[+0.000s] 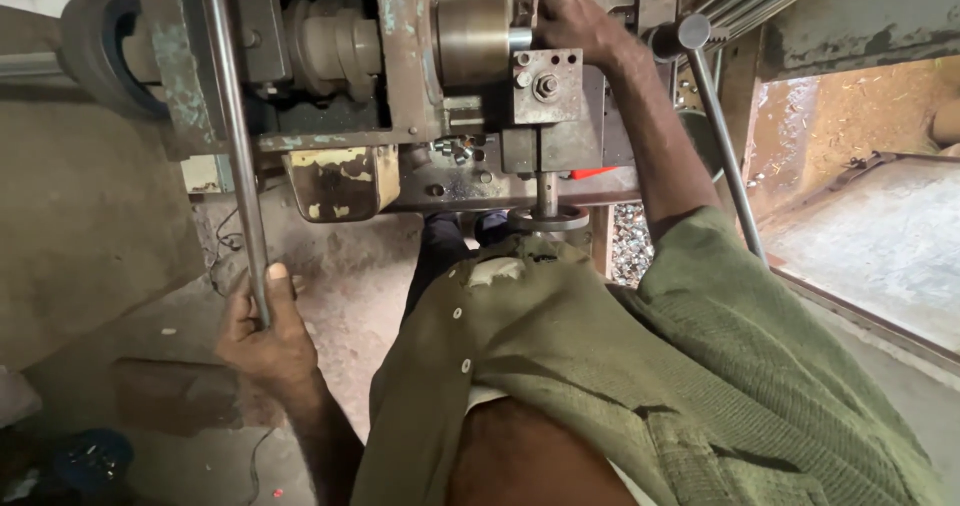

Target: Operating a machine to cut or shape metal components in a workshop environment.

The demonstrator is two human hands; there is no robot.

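Head view shows the left hand [262, 338] clenched low on a long steel lever [232, 136] — stiff, likely heavy — while the right hand [578, 21], upper centre, grips a machine part [546, 86].

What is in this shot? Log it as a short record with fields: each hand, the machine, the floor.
left hand: the left hand grips the lower end of a long metal lever
right hand: the right hand rests up on the machine beside a round metal drum
machine: worn, chipped paint, bolted block with a shaft below
second lever: a thin rod with a dark knob stands by the right forearm
clothing: green sweater
floor: dusty concrete floor
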